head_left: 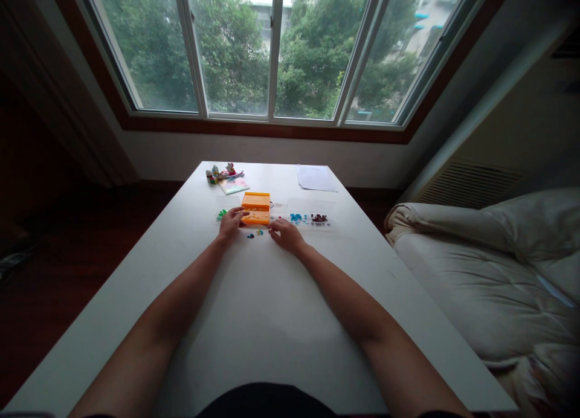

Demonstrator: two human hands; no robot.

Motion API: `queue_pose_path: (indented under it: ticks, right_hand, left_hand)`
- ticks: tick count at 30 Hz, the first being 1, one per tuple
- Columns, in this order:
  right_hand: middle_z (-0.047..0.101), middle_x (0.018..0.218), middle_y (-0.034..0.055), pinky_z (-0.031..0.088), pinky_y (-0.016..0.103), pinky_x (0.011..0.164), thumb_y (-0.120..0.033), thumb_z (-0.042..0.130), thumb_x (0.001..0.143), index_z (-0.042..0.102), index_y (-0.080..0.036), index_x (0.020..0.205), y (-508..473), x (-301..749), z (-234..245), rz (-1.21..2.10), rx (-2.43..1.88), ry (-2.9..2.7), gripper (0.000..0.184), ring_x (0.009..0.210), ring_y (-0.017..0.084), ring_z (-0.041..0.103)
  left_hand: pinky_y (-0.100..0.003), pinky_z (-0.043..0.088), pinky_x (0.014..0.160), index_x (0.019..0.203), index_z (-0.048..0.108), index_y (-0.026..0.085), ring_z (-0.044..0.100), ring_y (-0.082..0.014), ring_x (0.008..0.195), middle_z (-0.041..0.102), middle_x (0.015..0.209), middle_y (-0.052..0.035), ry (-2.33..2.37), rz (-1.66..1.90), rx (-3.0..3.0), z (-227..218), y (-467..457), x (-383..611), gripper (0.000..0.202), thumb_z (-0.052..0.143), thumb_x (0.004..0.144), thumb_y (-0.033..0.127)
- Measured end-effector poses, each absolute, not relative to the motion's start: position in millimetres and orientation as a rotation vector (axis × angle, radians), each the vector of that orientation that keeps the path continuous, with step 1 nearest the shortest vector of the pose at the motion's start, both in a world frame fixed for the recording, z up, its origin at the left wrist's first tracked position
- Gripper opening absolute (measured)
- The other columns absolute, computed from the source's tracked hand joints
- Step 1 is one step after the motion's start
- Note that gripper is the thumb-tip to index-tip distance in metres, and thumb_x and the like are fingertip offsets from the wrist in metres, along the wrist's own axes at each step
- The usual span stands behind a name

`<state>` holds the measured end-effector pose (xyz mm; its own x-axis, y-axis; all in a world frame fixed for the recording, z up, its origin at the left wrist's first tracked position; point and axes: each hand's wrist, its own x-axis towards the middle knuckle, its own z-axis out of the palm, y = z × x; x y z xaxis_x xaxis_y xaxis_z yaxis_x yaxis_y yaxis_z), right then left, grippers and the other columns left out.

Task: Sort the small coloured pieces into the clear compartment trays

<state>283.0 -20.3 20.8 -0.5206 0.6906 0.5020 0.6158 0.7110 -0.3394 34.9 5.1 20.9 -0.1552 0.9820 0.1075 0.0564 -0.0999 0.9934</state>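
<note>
An orange plastic box (256, 208) with its lid up stands near the middle of the white table (254, 321). My left hand (232, 220) rests at the box's left front corner, fingers curled and touching it. At the box's right front edge lies my right hand (286, 234), knuckles up, fingers bent down onto the table. A few tiny blue and yellow pieces (254, 234) lie between the two hands. Whether either hand pinches a piece is too small to make out.
Small heaps of pieces lie beside the box: green (222, 213) to the left, blue (296, 217) and dark red (319, 218) to the right. A built toy and a booklet (229, 177) sit at the far left, paper sheets (316, 177) far right. A bed (489, 273) flanks the table's right side.
</note>
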Motion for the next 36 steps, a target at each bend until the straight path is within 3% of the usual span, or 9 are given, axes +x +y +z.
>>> queue_pose_path:
  ticks: [3,10,17,30,36]
  right_hand:
    - [0.067,0.105,0.0065,0.046,0.035,0.091,-0.021,0.068,0.091,0.068,-0.024,0.118,-25.4,272.1,20.3,0.143,-0.957,-2.412,0.027,0.099,0.022,0.058]
    - [0.06,0.127,0.0109,0.044,0.042,0.098,-0.032,0.07,0.092,0.061,-0.026,0.135,-28.6,265.1,18.1,0.049,-0.985,-2.467,0.044,0.111,0.027,0.055]
    - [0.063,0.115,0.0082,0.045,0.04,0.096,-0.029,0.069,0.092,0.071,-0.025,0.113,-24.3,269.0,15.1,0.052,-1.055,-2.435,0.021,0.106,0.025,0.055]
    - [0.064,0.114,0.0069,0.044,0.036,0.097,-0.025,0.068,0.092,0.071,-0.024,0.107,-24.3,269.4,14.1,0.037,-1.064,-2.43,0.016,0.105,0.023,0.055]
    - [0.064,0.108,0.0065,0.045,0.034,0.094,-0.022,0.067,0.092,0.072,-0.023,0.096,-26.6,269.8,19.2,0.063,-1.055,-2.426,0.006,0.101,0.021,0.056]
  left_hand:
    - [-0.026,0.052,0.059,0.121,0.063,0.015,0.059,-0.0095,0.054,0.076,0.102,-0.0103,1.329,1.328,1.385,18.5,4.6,34.5,0.045,0.06,0.084,0.039]
    - [-0.028,0.05,0.072,0.098,0.076,0.021,0.066,-0.0173,0.075,0.076,0.092,-0.0049,1.506,1.067,1.97,14.4,-0.2,34.9,0.023,0.06,0.084,0.027]
    - [-0.028,0.045,0.069,0.089,0.075,0.02,0.061,-0.0175,0.073,0.072,0.086,-0.0045,1.466,0.877,2.248,23.1,-10.7,41.3,0.019,0.063,0.083,0.033]
    - [-0.027,0.044,0.067,0.088,0.075,0.02,0.06,-0.0172,0.075,0.069,0.088,-0.0048,1.429,0.834,2.35,25.1,-16.6,46.0,0.016,0.063,0.082,0.029]
    - [-0.026,0.04,0.062,0.092,0.072,0.02,0.058,-0.0155,0.066,0.069,0.075,-0.0011,1.482,0.968,2.221,24.8,-14.5,44.7,0.018,0.061,0.083,0.029]
